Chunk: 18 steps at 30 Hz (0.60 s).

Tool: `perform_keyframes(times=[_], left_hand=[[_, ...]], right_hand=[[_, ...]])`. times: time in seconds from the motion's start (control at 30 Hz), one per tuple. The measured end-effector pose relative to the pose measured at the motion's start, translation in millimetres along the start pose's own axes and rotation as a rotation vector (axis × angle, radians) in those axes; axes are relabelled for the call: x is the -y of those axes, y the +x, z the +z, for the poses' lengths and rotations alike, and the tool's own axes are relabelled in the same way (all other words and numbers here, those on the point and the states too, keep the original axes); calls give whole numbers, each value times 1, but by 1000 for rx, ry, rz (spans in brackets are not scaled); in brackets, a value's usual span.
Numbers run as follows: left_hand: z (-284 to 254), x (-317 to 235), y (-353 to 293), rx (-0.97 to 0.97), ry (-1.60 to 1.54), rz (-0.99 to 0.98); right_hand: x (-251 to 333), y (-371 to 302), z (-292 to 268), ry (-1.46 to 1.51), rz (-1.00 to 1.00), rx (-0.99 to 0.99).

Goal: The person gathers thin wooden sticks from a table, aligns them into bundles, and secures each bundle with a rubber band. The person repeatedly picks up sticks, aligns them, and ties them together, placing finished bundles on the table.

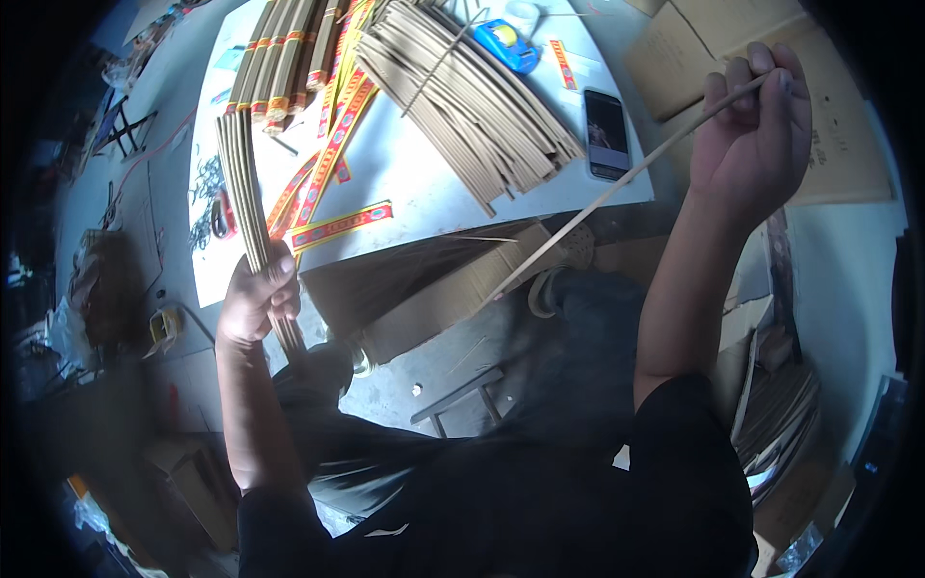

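Note:
My left hand (258,294) is closed around a bundle of long tan incense sticks (243,183), which stands tilted over the table's left front corner. Raised at the right, my right hand (756,144) pinches one end of a single incense stick (617,190). That stick slants down to the left, its far end in front of the table edge. A loose pile of the same sticks (482,106) lies on the white table (434,212). Red and yellow paper strips (332,159) lie left of the pile, and banded bundles (275,63) are stacked behind them.
A blue tape dispenser (506,46) and a phone (605,135) lie right of the pile. Red-handled scissors (222,214) and dark rubber bands (204,178) sit at the left edge. An open cardboard box (414,308) is below the table front; larger cardboard (838,144) stands at right.

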State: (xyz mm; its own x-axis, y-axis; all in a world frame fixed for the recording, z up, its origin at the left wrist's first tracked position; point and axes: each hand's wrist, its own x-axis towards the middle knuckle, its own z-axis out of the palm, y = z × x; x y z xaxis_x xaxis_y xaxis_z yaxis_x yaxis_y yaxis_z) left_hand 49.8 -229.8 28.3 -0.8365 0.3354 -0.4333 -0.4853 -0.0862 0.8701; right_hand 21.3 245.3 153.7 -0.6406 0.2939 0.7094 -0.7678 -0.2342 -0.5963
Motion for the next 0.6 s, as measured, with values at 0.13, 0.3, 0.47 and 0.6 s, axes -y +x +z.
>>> perform_keyframes(times=[0.13,0.3,0.47,0.6], left_hand=[[-2,-13,-11,80,-143,114],[9,-18,-8,240,-225,107],[20,-18,-7,414,-387,42],[40,-9,-6,511,-383,-22]], right_hand=[[-28,-59,83,-210,-135,551],[-39,-126,141,-265,-112,964],[-76,-173,141,-804,-181,1406],[-78,-143,141,-468,369,818]])
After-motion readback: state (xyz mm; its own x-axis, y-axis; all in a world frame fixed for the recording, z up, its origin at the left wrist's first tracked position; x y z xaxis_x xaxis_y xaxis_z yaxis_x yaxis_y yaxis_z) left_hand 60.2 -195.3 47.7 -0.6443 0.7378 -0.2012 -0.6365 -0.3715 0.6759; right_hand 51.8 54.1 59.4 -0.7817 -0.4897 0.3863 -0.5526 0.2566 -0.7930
